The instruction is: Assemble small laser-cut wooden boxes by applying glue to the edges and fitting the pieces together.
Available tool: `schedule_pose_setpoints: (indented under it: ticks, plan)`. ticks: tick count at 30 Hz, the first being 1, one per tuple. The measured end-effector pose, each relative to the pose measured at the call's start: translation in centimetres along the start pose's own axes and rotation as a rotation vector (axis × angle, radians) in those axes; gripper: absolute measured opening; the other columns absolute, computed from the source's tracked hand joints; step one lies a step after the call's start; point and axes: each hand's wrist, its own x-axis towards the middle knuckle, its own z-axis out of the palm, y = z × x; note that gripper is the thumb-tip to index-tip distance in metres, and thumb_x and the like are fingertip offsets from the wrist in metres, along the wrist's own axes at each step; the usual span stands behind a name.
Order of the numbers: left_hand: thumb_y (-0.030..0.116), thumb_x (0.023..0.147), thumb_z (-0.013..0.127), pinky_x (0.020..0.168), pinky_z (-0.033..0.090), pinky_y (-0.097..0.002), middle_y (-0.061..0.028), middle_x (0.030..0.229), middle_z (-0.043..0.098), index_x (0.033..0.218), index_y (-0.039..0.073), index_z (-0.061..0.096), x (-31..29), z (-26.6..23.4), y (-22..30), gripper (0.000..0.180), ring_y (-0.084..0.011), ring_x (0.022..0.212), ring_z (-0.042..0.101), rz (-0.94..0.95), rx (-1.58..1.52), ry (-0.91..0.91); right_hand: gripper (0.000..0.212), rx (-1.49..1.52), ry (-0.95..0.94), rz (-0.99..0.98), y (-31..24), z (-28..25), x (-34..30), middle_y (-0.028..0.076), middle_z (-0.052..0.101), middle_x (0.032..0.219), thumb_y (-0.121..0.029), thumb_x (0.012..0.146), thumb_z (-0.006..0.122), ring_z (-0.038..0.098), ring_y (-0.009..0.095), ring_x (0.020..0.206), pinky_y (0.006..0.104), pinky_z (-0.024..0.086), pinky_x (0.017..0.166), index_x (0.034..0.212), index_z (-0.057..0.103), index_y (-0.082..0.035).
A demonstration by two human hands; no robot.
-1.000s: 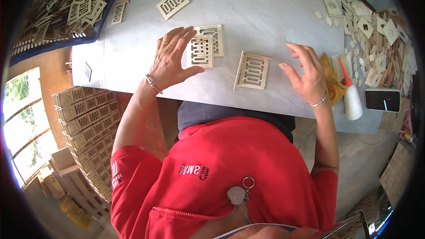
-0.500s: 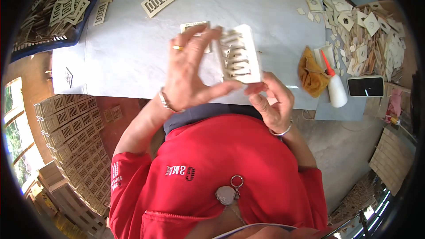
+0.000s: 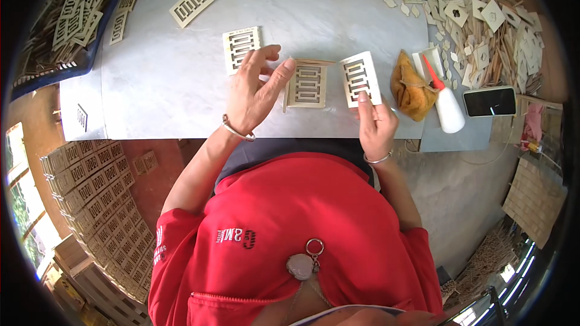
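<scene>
My right hand pinches a pale wooden panel with a dark cut-out lattice pattern, thumb on its face, slightly above the grey table. To its left, a partly joined piece made of such panels rests on the table, with thin walls standing along its far and left edges. My left hand hovers beside that piece, fingers apart and empty, its thumb tip close to the corner of the walls. I cannot tell whether the thumb touches. Behind the left fingers lies another lattice panel, partly covered by them.
A white bottle with a red nozzle lies by a mustard cloth and a phone. Small wooden pieces heap at the far right. A blue crate of panels stands far left; stacked lattice boxes stand below.
Both hands were raised around a lattice piece. Now they have parted: a joined piece stands on the table, the left hand is off it, and the right hand holds a single panel.
</scene>
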Motion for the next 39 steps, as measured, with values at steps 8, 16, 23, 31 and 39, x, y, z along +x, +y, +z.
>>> schedule_pose_setpoints:
  ticks: [8,16,23,31,39]
  plan:
    - [0.039,0.089,0.059,0.061,0.051,-0.0288,-0.0126,0.094,0.057,0.108,-0.002,0.061,0.6,1.2,0.1,0.045,-0.0194,0.079,0.065,0.006,0.121,-0.015,0.007,-0.2,-0.061,-0.216,-0.6,1.4,-0.1,0.011,0.056,0.071,-0.005,0.084,0.062,0.055,0.021,0.049,0.0305,0.043,0.045,0.087,0.058,0.0]
    - [0.04,0.089,0.057,0.06,0.05,-0.0306,-0.0116,0.086,0.062,0.098,0.001,0.067,0.9,1.6,0.8,0.042,-0.0209,0.071,0.064,0.058,0.269,0.014,0.014,-0.205,-0.124,-0.24,-1.2,1.9,-0.1,0.011,0.056,0.07,-0.004,0.081,0.063,0.055,0.021,0.049,0.0309,0.044,0.044,0.093,0.059,0.002]
    - [0.04,0.09,0.055,0.059,0.048,-0.0316,-0.0125,0.083,0.061,0.098,0.002,0.069,1.0,1.6,0.8,0.042,-0.0207,0.066,0.06,0.112,0.292,0.003,0.021,-0.334,-0.168,-0.366,-1.1,2.2,0.1,0.01,0.054,0.068,-0.002,0.075,0.064,0.054,0.024,0.052,0.0323,0.044,0.045,0.094,0.058,0.004]
    - [0.034,0.09,0.055,0.059,0.047,-0.0332,-0.0122,0.073,0.058,0.098,0.002,0.068,0.9,1.9,0.8,0.035,-0.0231,0.064,0.057,0.161,0.275,0.028,0.024,-0.353,-0.204,-0.383,-1.5,2.8,0.1,0.011,0.052,0.068,-0.002,0.075,0.064,0.053,0.024,0.052,0.0334,0.043,0.045,0.097,0.057,0.005]
    - [0.032,0.09,0.055,0.059,0.047,-0.0334,-0.0122,0.073,0.058,0.098,0.003,0.069,1.0,1.6,0.8,0.033,-0.0229,0.066,0.057,0.29,0.327,0.031,0.016,-0.233,-0.159,-0.391,-1.5,2.8,0.2,0.01,0.053,0.07,0.001,0.077,0.062,0.054,0.021,0.051,0.0321,0.043,0.045,0.092,0.058,0.004]
